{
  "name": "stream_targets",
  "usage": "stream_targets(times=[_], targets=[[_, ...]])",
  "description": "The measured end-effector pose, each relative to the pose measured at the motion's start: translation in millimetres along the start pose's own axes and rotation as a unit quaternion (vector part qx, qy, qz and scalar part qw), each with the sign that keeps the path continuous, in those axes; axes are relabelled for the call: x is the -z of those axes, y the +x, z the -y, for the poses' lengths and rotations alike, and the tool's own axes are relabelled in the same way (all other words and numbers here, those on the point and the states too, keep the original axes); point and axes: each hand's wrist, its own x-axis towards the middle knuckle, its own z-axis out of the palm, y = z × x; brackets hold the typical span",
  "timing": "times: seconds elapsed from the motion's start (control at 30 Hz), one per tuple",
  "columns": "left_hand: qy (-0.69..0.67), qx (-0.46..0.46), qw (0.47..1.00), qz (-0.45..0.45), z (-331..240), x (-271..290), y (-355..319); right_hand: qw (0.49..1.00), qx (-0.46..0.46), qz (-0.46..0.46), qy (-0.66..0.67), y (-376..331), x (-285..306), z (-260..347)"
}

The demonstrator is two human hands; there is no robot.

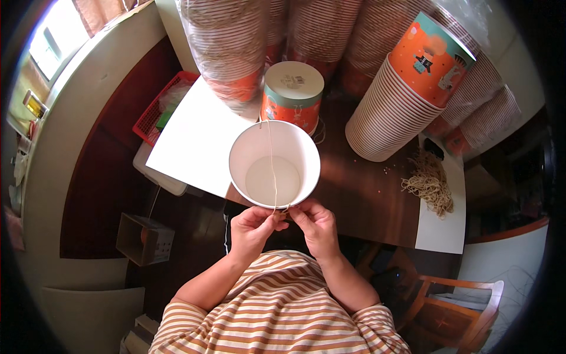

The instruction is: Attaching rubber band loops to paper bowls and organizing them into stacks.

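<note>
A white-lined paper bucket (303, 162) is tilted toward me at the table's near edge, its mouth facing up. A thin beige cord (272, 150) runs from a hole at its far rim across the opening to the near rim. There, my left hand (253, 229) pinches the cord between thumb and fingers. Beside it, my right hand (317, 228) is closed on the same cord where it bunches at the rim. The fingertips partly hide how the cord passes through the rim. Just behind stands an upside-down orange and green bucket (292, 112) with a cord loop at its side.
Right of the buckets leans a tall nested stack of buckets (386, 109). A tangled bundle of beige cords (433, 183) lies at the table's right. Plastic-wrapped stacks (221, 47) line the back. A white sheet (197, 141), red basket (147, 115), cardboard box (144, 241) and wooden chair (454, 315) are around.
</note>
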Motion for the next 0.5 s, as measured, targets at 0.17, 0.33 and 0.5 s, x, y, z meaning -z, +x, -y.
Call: stream_targets(times=[0.17, 0.33, 0.5], targets=[[-0.02, -0.002, 1.0, -0.002, 0.0, 0.4, 0.7, 0.998, 0.018, -0.023, -0.053, 0.4, 1.1, -1.4], [-0.033, -0.004, 0.999, -0.006, 2.5, 0.2, 1.3, 0.996, 0.031, -0.03, -0.08, 0.9, 1.8, -0.3], [0.044, -0.045, 0.998, 0.011, 0.2, -2.5, -4.6, 0.995, 0.031, -0.03, -0.091, -0.8, -0.5, 7.1]])
